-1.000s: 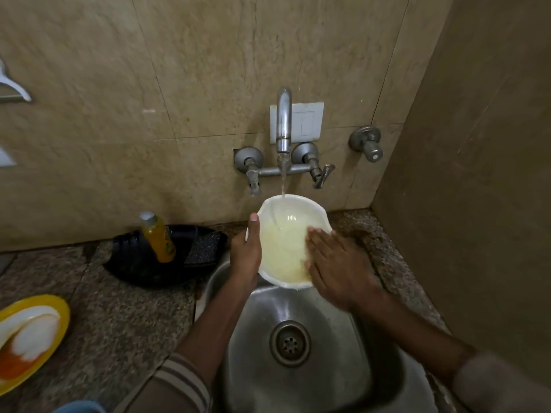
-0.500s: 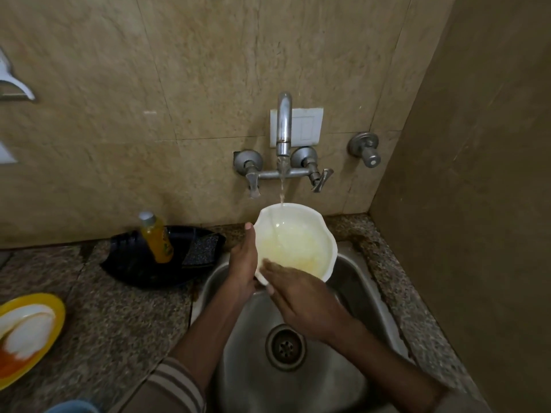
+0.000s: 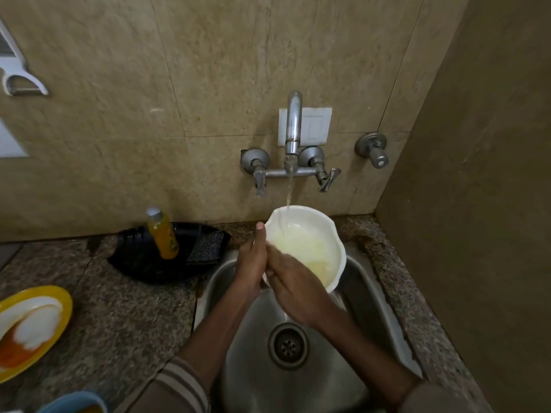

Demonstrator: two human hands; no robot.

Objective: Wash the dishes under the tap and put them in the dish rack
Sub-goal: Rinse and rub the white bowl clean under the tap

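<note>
Head view: left hand (image 3: 249,265) grips white bowl (image 3: 310,248) rim, mouth tilted toward camera; right hand (image 3: 293,289) fingers inside.

Both forearms reach forward and converge. The left hand (image 3: 249,265) is held edge-up, its thumb raised straight and pressed along a rim, its fingers hidden behind, clasping. The right hand (image 3: 293,289) lies palm-down just beside it, the two touching near the knuckles, its fingers (image 3: 275,254) stretched forward and leftward, flat and together; a striped cuff shows on the left sleeve.
</note>
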